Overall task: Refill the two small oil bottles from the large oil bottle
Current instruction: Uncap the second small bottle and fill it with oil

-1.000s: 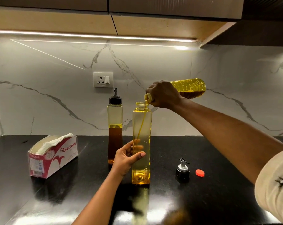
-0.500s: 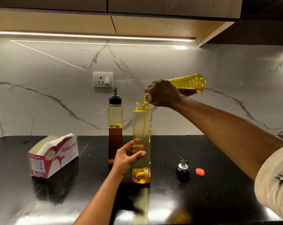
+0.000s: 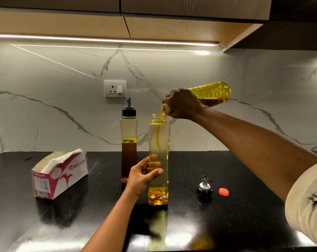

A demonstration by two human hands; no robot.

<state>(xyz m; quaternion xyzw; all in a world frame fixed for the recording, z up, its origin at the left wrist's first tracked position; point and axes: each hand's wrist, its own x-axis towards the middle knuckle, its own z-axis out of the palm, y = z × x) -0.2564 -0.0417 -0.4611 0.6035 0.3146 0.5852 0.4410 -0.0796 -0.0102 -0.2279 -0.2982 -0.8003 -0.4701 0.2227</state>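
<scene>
Right hand [image 3: 183, 104]: fingers wrapped round the neck end of the large oil bottle [image 3: 214, 91], holding it raised.
Left hand [image 3: 141, 176]: thumb in front and fingers behind, curled round the lower middle of the open small bottle [image 3: 159, 135].
Large oil bottle: tipped almost level, mouth down-left, just above the open small bottle's mouth; a thin stream of yellow oil runs into it.
Open small bottle: upright on the bench [image 3: 245, 215], uncapped, with a shallow layer of oil at its base.
Capped small bottle [image 3: 129, 128]: upright just behind and left of the left hand, black pourer on top, roughly half full of darker oil.
Pourer cap [image 3: 204, 188]: on the bench to the right of the open bottle, with a red cap [image 3: 223, 191] near it.
Tissue box [image 3: 59, 173]: far left on the bench.
Socket [image 3: 115, 89]: on the marble wall behind.
</scene>
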